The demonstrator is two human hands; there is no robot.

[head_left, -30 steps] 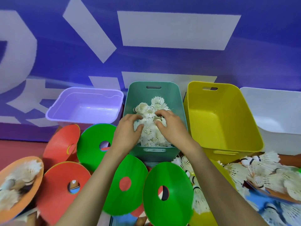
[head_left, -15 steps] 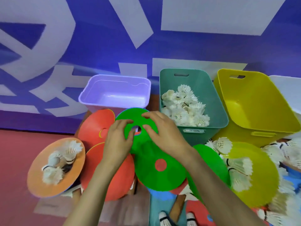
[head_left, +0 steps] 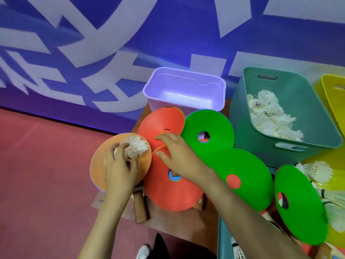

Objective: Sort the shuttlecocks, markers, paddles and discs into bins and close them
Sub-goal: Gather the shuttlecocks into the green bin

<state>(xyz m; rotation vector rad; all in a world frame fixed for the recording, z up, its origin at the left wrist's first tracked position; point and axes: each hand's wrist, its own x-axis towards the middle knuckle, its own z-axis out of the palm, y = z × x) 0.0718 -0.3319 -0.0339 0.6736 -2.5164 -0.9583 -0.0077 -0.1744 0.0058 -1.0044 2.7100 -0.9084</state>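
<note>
Through the head view, my left hand [head_left: 119,166] is curled round a small clump of shuttlecocks [head_left: 137,147] sitting on the orange disc [head_left: 99,165] at the near left. My right hand [head_left: 180,154] is loose and grasps nothing, its fingers spread over the red discs [head_left: 162,118] just beside. I judge I am on the shuttlecock-gathering step. The next move calls for lifting this clump clear and carrying it right, over the green discs [head_left: 218,126], to the teal bin [head_left: 261,152], where other shuttlecocks already lie heaped.
</note>
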